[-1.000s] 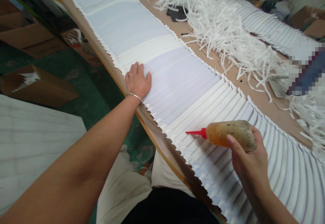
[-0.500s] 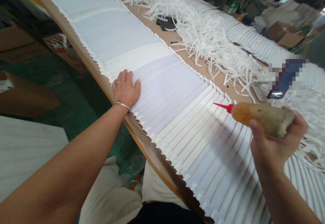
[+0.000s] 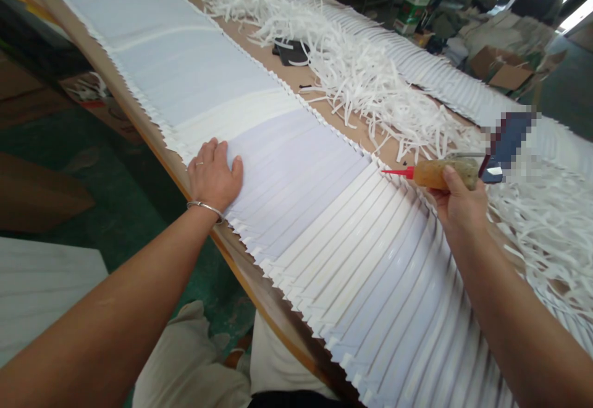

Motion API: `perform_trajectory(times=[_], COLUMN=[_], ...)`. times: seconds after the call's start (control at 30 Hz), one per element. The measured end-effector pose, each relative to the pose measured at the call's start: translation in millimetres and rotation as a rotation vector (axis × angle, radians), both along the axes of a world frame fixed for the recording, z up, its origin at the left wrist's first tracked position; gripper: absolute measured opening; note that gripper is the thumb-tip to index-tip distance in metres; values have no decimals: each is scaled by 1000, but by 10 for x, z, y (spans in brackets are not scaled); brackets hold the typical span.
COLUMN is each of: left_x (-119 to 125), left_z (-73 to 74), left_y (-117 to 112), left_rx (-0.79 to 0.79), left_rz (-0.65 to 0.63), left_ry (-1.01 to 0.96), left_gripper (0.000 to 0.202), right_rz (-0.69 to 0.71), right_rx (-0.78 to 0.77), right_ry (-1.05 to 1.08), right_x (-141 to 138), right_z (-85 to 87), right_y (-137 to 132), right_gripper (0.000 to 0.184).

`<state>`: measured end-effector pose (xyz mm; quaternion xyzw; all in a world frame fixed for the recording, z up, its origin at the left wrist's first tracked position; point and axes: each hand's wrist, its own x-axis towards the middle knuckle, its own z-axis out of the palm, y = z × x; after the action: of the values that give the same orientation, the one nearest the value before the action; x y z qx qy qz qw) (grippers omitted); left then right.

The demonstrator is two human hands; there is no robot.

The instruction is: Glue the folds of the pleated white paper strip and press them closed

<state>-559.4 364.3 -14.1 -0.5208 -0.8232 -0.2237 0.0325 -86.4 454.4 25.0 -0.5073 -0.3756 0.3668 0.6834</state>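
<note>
A long row of overlapping white and pale lilac sheets (image 3: 301, 167) lies fanned along the table, with folded tabs at both edges. My left hand (image 3: 214, 174) rests flat on the near edge of the row, fingers stretched out and a bracelet at the wrist. In my right hand (image 3: 463, 201) is a glue bottle (image 3: 428, 174), held tilted on its side, with amber contents and a thin red nozzle (image 3: 397, 173). The nozzle points left, over the far edge of the row where the white strips begin. Whether its tip touches the paper I cannot tell.
Loose white paper strips (image 3: 356, 68) are heaped behind the row, around a black object (image 3: 291, 52). A dark blue item, partly blurred out, stands beyond the bottle. Another fanned row (image 3: 417, 56) lies farther back. Cardboard boxes (image 3: 500, 67) and a green can (image 3: 411, 10) are behind.
My right hand has carried the glue bottle up and away toward the far edge of the row. My left hand stays on the sheets while the view shifts slightly.
</note>
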Motion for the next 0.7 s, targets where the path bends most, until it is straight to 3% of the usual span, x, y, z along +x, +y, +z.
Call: perform_trajectory(times=[0.27, 0.7], left_x=[10, 27], left_z=[13, 30], left_y=[-6, -22], left_rx=[0, -25], left_rz=[-7, -6], left_ry=[-17, -23], left_gripper=[68, 71], right_rz=[44, 163], right_rx=[-16, -48], right_ry=[-26, -40], right_x=[-86, -436], right_z=[-2, 140], right_y=[-79, -840], right_gripper=[45, 48])
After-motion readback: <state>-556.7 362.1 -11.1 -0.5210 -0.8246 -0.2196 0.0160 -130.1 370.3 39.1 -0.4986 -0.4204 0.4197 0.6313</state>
